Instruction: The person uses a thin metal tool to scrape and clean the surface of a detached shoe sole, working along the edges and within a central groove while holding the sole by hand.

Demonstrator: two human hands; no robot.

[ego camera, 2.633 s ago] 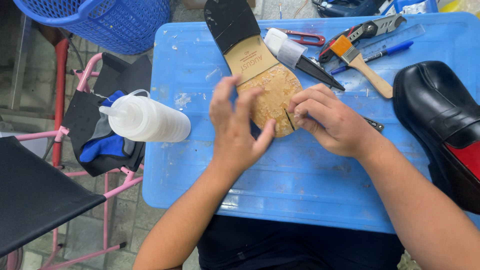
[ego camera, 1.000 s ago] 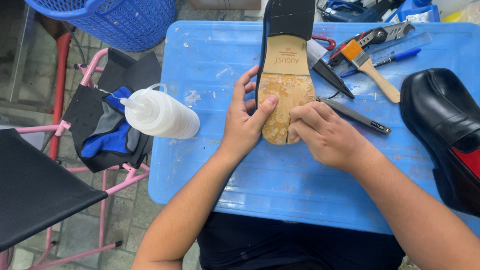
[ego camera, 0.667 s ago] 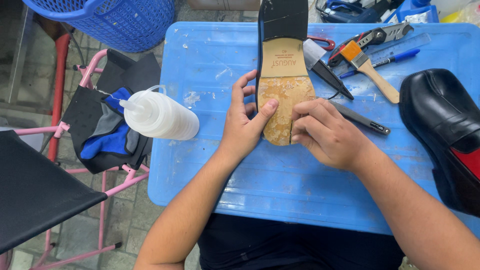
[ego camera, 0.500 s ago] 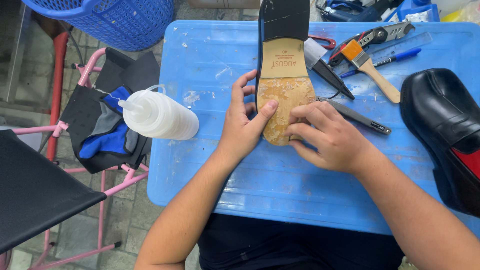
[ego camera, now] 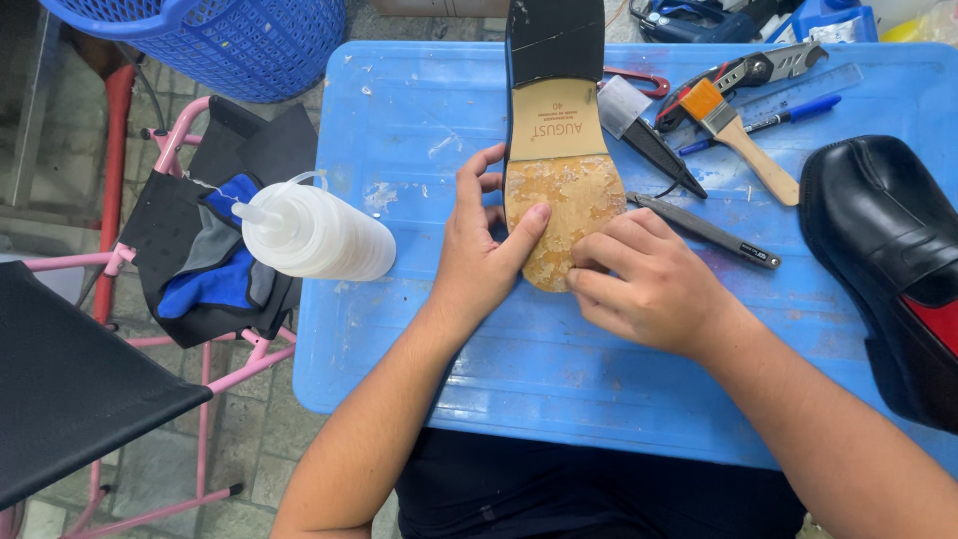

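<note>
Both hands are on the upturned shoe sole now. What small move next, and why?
Probably keep the left hand bracing the sole and work the right hand fingertips along the toe edge. The forepart looks rough and patchy, and the right fingers already rest at its lower right rim.

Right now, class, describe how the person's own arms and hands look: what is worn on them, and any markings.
Both arms are bare up to the bottom edge of the picture, with no sleeve in view. The left hand and the right hand wear no gloves, rings, watch or bracelet. The fingers have short nails. No tattoos or markings show.
</note>
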